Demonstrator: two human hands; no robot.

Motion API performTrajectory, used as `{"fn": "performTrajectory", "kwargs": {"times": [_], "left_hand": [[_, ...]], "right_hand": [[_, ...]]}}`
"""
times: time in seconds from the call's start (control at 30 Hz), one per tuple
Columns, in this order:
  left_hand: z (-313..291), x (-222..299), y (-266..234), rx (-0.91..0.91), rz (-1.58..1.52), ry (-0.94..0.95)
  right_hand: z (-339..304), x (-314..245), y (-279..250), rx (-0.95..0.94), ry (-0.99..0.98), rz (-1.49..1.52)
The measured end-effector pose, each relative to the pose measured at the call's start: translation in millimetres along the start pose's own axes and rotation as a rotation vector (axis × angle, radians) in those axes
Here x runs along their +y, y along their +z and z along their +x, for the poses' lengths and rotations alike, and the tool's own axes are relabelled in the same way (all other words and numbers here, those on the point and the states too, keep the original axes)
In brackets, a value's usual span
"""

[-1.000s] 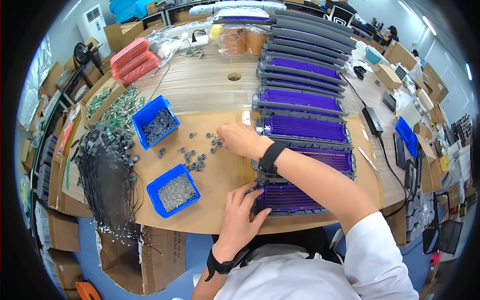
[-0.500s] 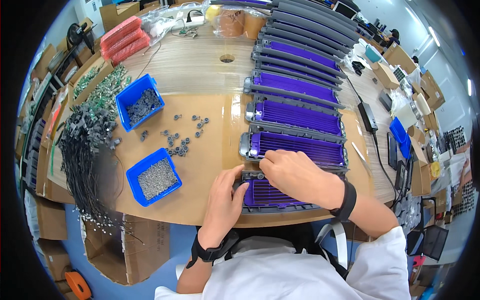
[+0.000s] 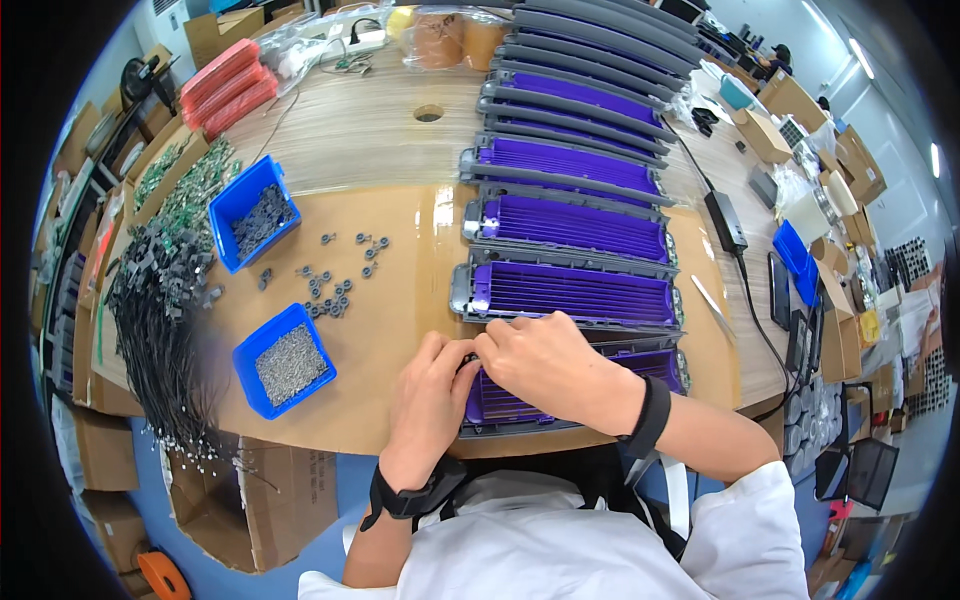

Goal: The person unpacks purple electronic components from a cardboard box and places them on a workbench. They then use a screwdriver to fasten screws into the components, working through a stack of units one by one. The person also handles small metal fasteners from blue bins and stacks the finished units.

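Bare cardboard (image 3: 400, 260) leaves passage between grey pieces (image 3: 346, 286) and purple panels (image 3: 575, 292); 2 blue bins (image 3: 240, 197) obstruct leftward

From my station I see a pale wood-grain tabletop (image 3: 350, 145) stretching beyond the fingers (image 3: 446, 352), a blue floor (image 3: 152, 508) below to their left, a pale wall (image 3: 142, 36) far ahead-left, and a slim white tube light (image 3: 854, 51) far ahead-right.

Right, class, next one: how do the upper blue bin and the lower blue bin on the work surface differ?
The upper bin holds dark grey parts; the lower bin holds silvery pieces.
The upper bin's pieces look larger; the lower bin's look finer.
The upper bin sits farther back, the lower bin nearer the front.
Both are blue and open-topped.
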State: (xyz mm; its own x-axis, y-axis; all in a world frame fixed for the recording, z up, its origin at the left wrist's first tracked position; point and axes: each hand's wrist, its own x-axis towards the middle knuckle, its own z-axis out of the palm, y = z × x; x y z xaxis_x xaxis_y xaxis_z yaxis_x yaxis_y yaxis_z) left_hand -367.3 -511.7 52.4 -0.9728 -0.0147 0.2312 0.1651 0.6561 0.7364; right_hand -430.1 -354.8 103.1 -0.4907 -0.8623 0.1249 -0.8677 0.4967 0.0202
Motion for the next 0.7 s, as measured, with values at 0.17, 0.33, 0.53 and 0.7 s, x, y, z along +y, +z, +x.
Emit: {"fn": "performTrajectory", "kwargs": {"times": [0.17, 0.33, 0.53, 0.7], "left_hand": [[-1.2, -3.1, 2.7, -0.033, -0.029, 0.018], [0.6, 5.7, 0.6, -0.059, -0.095, 0.053], [-2.0, 2.7, 7.5, -0.033, -0.015, 0.079], [-3.5, 11.5, 6.8, -0.011, -0.021, 0.001]], "right_hand": [[-6.5, 5.0, 10.2, 0.13, -0.016, 0.084], [-12.0, 4.6, 20.2, 0.249, -0.045, 0.129], [-32.1, 8.6, 12.6, 0.078, -0.027, 0.162], [-100.4, 60.0, -20.9, 0.186, 0.309, 0.246]]}}
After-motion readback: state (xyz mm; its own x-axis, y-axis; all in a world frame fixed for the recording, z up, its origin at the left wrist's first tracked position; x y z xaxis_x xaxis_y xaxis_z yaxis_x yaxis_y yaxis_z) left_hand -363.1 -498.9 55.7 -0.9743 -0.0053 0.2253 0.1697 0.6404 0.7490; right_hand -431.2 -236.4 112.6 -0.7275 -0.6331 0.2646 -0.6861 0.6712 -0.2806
